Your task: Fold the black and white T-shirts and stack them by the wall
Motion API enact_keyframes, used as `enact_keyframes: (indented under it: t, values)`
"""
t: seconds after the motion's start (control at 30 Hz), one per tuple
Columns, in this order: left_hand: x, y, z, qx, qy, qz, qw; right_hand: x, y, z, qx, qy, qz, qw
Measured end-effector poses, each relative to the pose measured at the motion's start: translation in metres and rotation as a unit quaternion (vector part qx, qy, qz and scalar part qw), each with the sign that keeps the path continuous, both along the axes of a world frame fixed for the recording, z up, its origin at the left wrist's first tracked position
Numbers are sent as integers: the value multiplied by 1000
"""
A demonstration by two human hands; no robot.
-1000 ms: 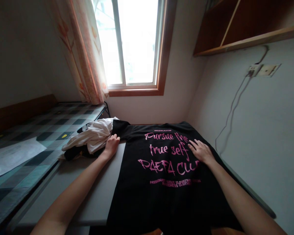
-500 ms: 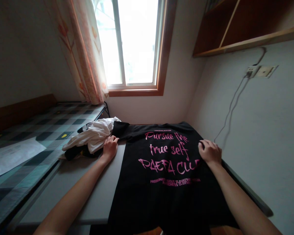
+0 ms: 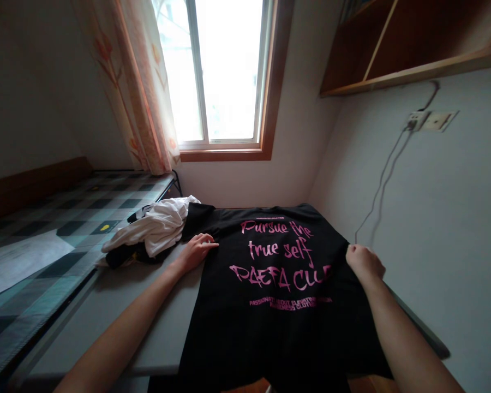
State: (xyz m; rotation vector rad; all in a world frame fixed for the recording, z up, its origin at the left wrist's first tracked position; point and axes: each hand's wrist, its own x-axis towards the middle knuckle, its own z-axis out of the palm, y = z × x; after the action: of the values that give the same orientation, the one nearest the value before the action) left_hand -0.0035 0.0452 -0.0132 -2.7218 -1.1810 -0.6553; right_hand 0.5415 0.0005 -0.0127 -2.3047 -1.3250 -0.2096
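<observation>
A black T-shirt point(image 3: 278, 333) with pink lettering lies spread over the table, its neck end toward the window and its lower part reaching over the near edge. At its left side, just below the left sleeve, my left hand point(image 3: 197, 252) rests with fingers stretched onto the cloth and nothing held. Across from it, my right hand point(image 3: 366, 263) is closed in a fist on the shirt's right edge, near the right sleeve. The fingertips of that hand are hidden behind its knuckles.
White and dark clothes point(image 3: 157, 226) lie heaped at the table's point(image 3: 147, 327) far left. Beside it stands a bed with a checked cover point(image 3: 28, 262) and a paper sheet point(image 3: 24, 259). A cable point(image 3: 378, 188) hangs along the right wall beneath a wooden shelf point(image 3: 413, 68).
My left hand has moved right from beside the sleeve onto the shirt's side, its fingers straightening. My right hand has shifted outward to the right edge and closed on the cloth.
</observation>
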Motion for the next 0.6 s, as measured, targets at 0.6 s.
enact_keyframes:
  t: [0.6]
  values:
    - [1, -3, 1, -19, -19, 18, 999, -10, -14, 22, -28, -6, -63, 998]
